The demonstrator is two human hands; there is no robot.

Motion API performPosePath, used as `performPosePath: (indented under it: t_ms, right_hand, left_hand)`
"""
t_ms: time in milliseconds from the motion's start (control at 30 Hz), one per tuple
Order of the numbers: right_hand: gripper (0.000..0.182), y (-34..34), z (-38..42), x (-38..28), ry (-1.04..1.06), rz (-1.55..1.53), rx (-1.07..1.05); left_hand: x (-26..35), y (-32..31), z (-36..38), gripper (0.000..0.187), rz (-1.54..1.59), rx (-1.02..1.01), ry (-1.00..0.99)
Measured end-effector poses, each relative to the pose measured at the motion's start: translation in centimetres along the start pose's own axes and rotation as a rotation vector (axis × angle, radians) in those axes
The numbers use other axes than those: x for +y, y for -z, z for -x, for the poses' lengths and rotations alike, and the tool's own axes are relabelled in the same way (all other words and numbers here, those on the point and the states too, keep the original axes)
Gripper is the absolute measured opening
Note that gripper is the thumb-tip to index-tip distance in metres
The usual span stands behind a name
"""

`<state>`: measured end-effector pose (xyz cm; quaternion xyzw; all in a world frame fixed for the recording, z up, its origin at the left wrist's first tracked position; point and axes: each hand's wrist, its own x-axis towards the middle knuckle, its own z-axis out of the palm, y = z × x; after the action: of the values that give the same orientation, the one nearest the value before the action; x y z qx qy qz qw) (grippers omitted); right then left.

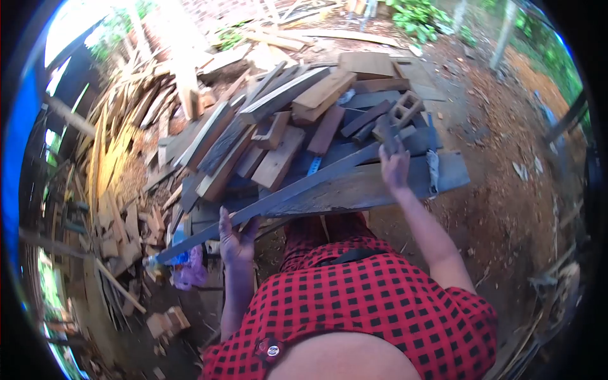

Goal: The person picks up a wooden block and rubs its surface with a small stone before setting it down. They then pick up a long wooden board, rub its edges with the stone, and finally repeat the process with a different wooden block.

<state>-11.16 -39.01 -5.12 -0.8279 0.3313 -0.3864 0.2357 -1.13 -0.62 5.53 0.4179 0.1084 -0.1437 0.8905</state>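
A long, thin wooden strip runs slantwise across the front of the wood pile, its left end sticking out past the bench. Near that left part, my left hand holds the strip from below, palm up, with the thumb and fingers on either side of it. My right hand has its fingers closed at the strip's right part. A short dark piece overlaps those fingertips; whether it is also gripped I cannot tell. Below the strip lies a wide grey board along the bench's front edge.
Several wood blocks and offcuts are heaped on the bench beyond my hands. A block with square holes sits at right. A purple plastic bag hangs at left. Wood scraps litter the ground, and yellowish strips lean farther left.
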Motion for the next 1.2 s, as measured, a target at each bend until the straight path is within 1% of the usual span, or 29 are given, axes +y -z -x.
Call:
performPosePath:
  t_ms: [33, 67, 100, 133, 167, 200, 233, 267, 333, 367, 400, 433, 467, 533, 567, 600, 633, 667, 733, 767, 833, 867, 933, 967, 1000, 1067, 1133, 1200]
  right_hand:
    - [0.040, -0.3, 2.3, -3.3, 0.112, -0.081, -0.024]
    - [0.040, -0.9, 4.8, -7.0, 0.053, -0.465, -0.154]
    - [0.043, -0.9, 6.8, -9.6, -0.023, -0.843, -0.291]
    - [0.043, 0.4, 7.6, -11.1, -0.010, -0.858, -0.327]
    - [0.045, 2.0, 8.0, -12.8, 0.383, -0.604, -0.427]
    - [0.047, 2.4, 8.1, -14.0, 0.773, -0.334, -0.499]
    - [0.048, 2.1, 7.7, -13.7, 0.816, -0.293, -0.485]
    - [0.050, 2.0, 6.8, -12.3, 0.860, -0.255, -0.470]
    - [0.046, 1.9, 4.3, -9.0, 0.674, -0.311, -0.353]
    - [0.039, 2.3, 3.5, -7.4, 0.575, -0.310, -0.186]
    - [0.030, 2.7, 2.6, -5.4, 0.470, -0.255, -0.057]
    - [0.027, 3.8, 1.4, -2.4, 0.234, -0.164, -0.139]
    - [0.038, 5.0, 0.6, 0.0, -0.004, -0.068, -0.214]
    - [0.051, 7.8, 0.4, 0.7, -0.143, 0.108, -0.135]
    - [0.046, 8.9, 0.5, 2.9, -0.228, 0.073, -0.179]
    - [0.043, 9.2, 0.6, 4.5, -0.302, 0.028, -0.234]
    - [0.043, 9.5, 1.5, 2.4, -0.264, -0.165, -0.107]
    - [0.044, 9.9, 2.5, -0.3, -0.234, -0.362, 0.010]
    - [0.045, 8.9, 3.7, -0.5, -0.184, -0.502, 0.113]
    - [0.045, 8.3, 4.2, 0.5, -0.170, -0.523, 0.084]
    - [0.045, 6.3, 4.9, 2.9, -0.011, -0.216, 0.154]
    - [0.045, 5.3, 5.3, 3.2, 0.002, -0.234, 0.138]
    - [0.042, 3.9, 5.8, 2.2, -0.076, -0.302, 0.116]
    - [0.037, 3.5, 5.9, 1.8, -0.112, -0.219, 0.071]
    - [0.037, 2.6, 5.8, 2.2, -0.106, -0.225, 0.063]
    - [0.032, 0.3, 6.7, 4.2, -0.190, -0.355, -0.178]
    - [0.026, -0.5, 6.6, 4.2, -0.030, -0.266, -0.332]
    - [0.031, -1.6, 6.2, 0.6, 0.352, -0.241, -0.024]
  left_hand:
    - [-0.4, 1.3, -1.0, 0.039, 0.014, -0.037, 0.006]
    - [-0.1, 1.4, -0.9, 0.039, 0.027, -0.003, -0.023]
    - [-0.2, 1.0, -0.7, 0.035, 0.030, 0.045, 0.012]
    - [-0.4, 0.8, -0.5, 0.033, 0.036, 0.090, 0.048]
    - [-0.5, 1.0, -0.4, 0.033, 0.050, 0.115, 0.023]
    - [-0.7, 1.4, -0.5, 0.030, 0.056, 0.125, 0.061]
    - [-0.8, 2.0, -0.7, 0.028, 0.065, 0.135, 0.096]
    - [-1.0, 2.4, -0.6, 0.028, 0.084, 0.162, 0.064]
    - [-1.5, 3.5, -0.7, 0.030, 0.123, 0.096, 0.124]
    - [-1.8, 4.2, -0.9, 0.030, 0.140, 0.113, 0.105]
    - [-2.3, 4.9, -1.1, 0.030, 0.162, 0.108, 0.144]
    - [-2.6, 5.3, -1.2, 0.029, 0.183, 0.096, 0.187]
    - [-2.5, 5.5, -1.3, 0.029, 0.194, 0.097, 0.183]
    - [-2.3, 5.7, -1.5, 0.028, 0.245, 0.059, 0.168]
    - [-2.1, 5.8, -1.9, 0.028, 0.259, 0.059, 0.155]
    - [-1.5, 6.3, -2.4, 0.028, 0.270, 0.018, 0.121]
    - [-0.6, 7.0, -2.6, 0.028, 0.280, -0.013, 0.076]
    - [0.4, 7.4, -2.5, 0.028, 0.294, 0.013, 0.032]
    - [1.8, 7.5, -2.5, 0.030, 0.265, -0.137, -0.086]
    - [2.7, 7.6, -2.2, 0.032, 0.247, -0.205, -0.126]
    - [3.7, 7.8, -2.0, 0.032, 0.271, -0.203, -0.178]
    - [4.3, 7.8, -2.0, 0.031, 0.291, -0.223, -0.203]
    - [5.4, 8.0, -1.5, 0.031, 0.306, -0.219, -0.243]
    - [5.9, 8.0, -1.2, 0.030, 0.336, -0.195, -0.247]
    - [6.2, 8.0, -1.1, 0.030, 0.365, -0.174, -0.245]
    - [6.7, 8.0, -0.9, 0.030, 0.385, -0.153, -0.265]
    - [6.6, 8.1, -1.5, 0.029, 0.479, -0.151, -0.260]
    - [6.5, 7.9, -2.0, 0.027, 0.590, -0.152, -0.222]
